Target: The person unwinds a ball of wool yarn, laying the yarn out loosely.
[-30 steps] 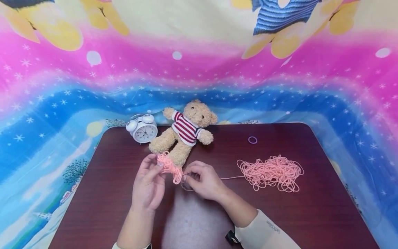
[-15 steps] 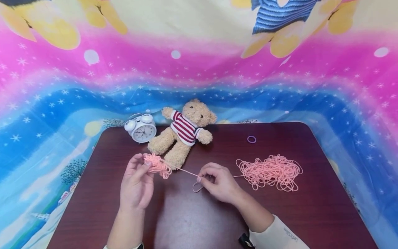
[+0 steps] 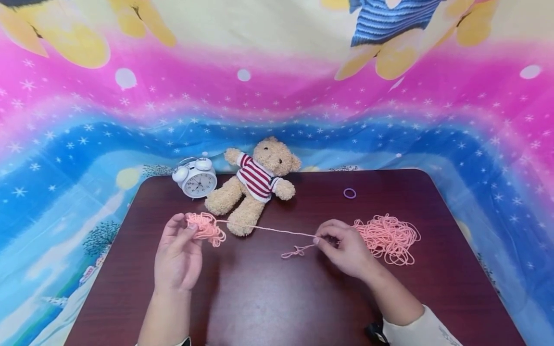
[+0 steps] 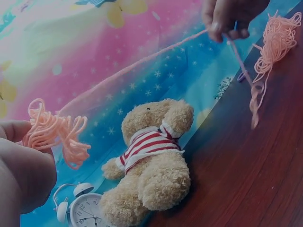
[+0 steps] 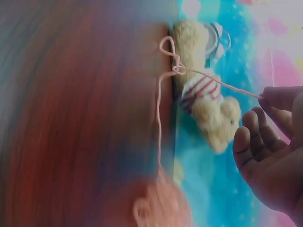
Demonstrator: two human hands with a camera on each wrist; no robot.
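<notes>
My left hand [image 3: 179, 254] pinches a small bundle of pink yarn [image 3: 205, 228] between thumb and fingers, raised over the left side of the table. From that bundle a single strand [image 3: 268, 229] stretches nearly straight to my right hand [image 3: 346, 247]. Thumb and forefinger of the right hand pinch the strand. Below them dangles a twisted, looped piece of yarn [image 4: 256, 104], plain in the left wrist view. In the right wrist view the yarn runs on from this tangle to the loose pile of pink yarn [image 3: 389, 240], which the right hand partly covers in the head view.
A teddy bear [image 3: 257, 182] in a striped shirt lies at the back of the table [image 3: 268, 298]. Beside it stands a white alarm clock [image 3: 196, 178]. Farther right lies a purple ring [image 3: 349, 193]. A printed cloth [image 3: 259, 105] hangs behind the table.
The hands have drawn apart, the right going rightward and the left slightly leftward. The strand between them has grown longer and taut, and a looped tangle now hangs from the right fingers.
</notes>
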